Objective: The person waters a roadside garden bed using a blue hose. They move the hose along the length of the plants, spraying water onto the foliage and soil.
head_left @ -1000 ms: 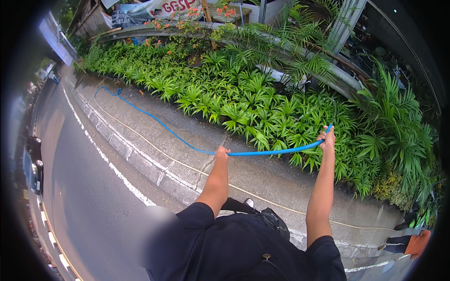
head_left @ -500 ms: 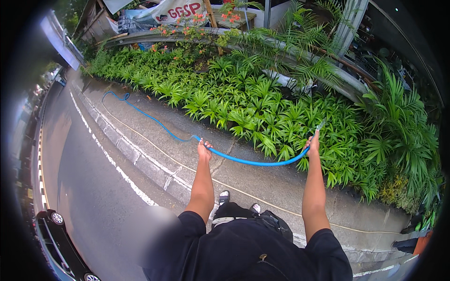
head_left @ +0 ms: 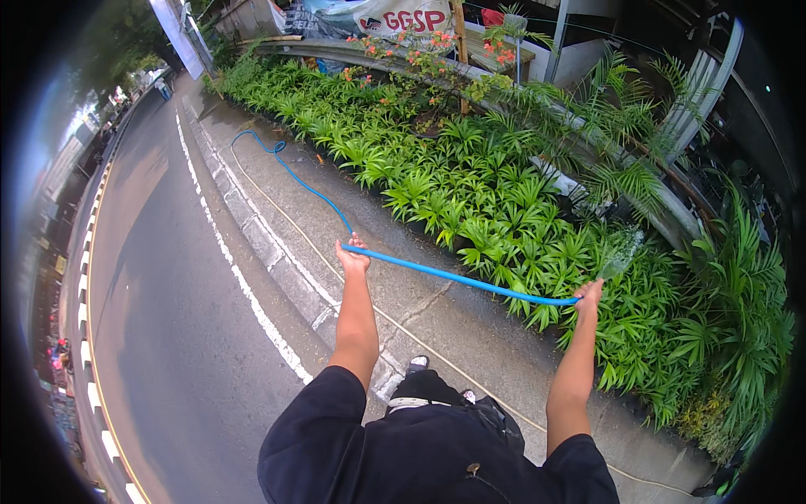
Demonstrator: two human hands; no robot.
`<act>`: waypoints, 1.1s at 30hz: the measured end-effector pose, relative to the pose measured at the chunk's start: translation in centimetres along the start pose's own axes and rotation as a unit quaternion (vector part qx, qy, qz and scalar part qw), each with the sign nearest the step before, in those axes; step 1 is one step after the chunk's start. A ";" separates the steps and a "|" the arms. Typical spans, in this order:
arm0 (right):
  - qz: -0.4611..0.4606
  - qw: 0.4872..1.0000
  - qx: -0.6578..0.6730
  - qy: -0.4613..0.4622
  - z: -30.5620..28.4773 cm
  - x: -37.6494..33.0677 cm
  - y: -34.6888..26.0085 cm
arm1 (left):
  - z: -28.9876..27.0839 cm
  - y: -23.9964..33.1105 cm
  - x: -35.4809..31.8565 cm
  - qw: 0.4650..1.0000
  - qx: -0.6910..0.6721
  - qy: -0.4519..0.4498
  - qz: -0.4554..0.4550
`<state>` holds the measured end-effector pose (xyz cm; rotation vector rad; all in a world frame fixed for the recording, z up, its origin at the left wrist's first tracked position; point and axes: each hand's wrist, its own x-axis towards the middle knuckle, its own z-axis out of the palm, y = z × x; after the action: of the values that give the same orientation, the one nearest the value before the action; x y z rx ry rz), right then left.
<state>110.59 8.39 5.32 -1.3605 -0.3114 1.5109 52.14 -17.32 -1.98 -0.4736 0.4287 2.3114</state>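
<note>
A blue garden hose [head_left: 462,278] stretches between my two hands, sagging slightly. My left hand [head_left: 353,254] is closed round it over the pavement, and beyond that hand the hose trails away to a loop on the ground. Near its end, my right hand [head_left: 589,294] grips the hose at the edge of the low green plants [head_left: 453,189]. A spray of water [head_left: 623,252] fans out from that hand, up and to the right over the leaves. The hose's mouth is hidden by my fingers.
A thin pale hose [head_left: 285,217] runs along the pavement [head_left: 403,315] past my feet. On the left, a painted kerb [head_left: 252,235] borders the road [head_left: 176,336]. A metal guardrail [head_left: 588,134] and orange-red flowers [head_left: 441,39] stand behind the plants, with a banner [head_left: 403,21] farther back.
My view has swung left. My right hand has moved out to the right, the hose is pulled straighter, and the water spray is wider. The black car at lower left has left view.
</note>
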 end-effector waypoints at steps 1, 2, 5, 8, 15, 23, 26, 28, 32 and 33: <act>-0.005 1.000 -0.015 0.005 -0.6 0.5 -0.5 | 0.2 0.7 0.0 1.000 0.010 0.004 0.009; -0.005 0.999 -0.030 0.009 -1.2 0.9 -0.6 | 0.5 1.5 -0.1 0.999 0.022 0.010 0.022; -0.034 0.995 -0.086 0.037 -2.7 1.5 -0.6 | 1.0 4.3 0.8 0.990 0.020 0.103 0.099; -0.036 0.986 -0.152 0.056 -4.1 1.3 0.2 | -0.1 9.4 1.9 0.990 0.015 0.086 0.113; -0.012 0.987 -0.160 0.014 -2.0 0.4 5.2 | 2.1 16.6 5.0 0.995 0.032 0.009 0.098; -0.012 0.964 -0.262 -0.050 0.5 1.9 5.9 | 22.4 4.9 -10.7 0.826 0.468 -0.283 0.140; -0.037 0.951 -0.306 -0.039 0.0 2.9 5.1 | 16.6 -1.1 -13.9 0.773 0.580 -0.242 0.083; -0.045 0.938 -0.343 -0.020 -0.9 2.8 5.3 | 10.8 -3.4 -14.6 0.751 0.625 -0.203 0.059; -0.080 0.925 -0.368 -0.039 -4.2 3.3 4.2 | 5.9 -9.5 -18.7 0.702 0.683 -0.200 -0.038; -0.062 0.919 -0.385 -0.058 -5.1 3.6 3.6 | 5.5 -10.6 -19.6 0.681 0.700 -0.207 -0.049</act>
<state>113.78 7.56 -1.12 -1.8017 -1.1397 1.4124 71.63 -19.33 9.99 0.7575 1.6240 1.2724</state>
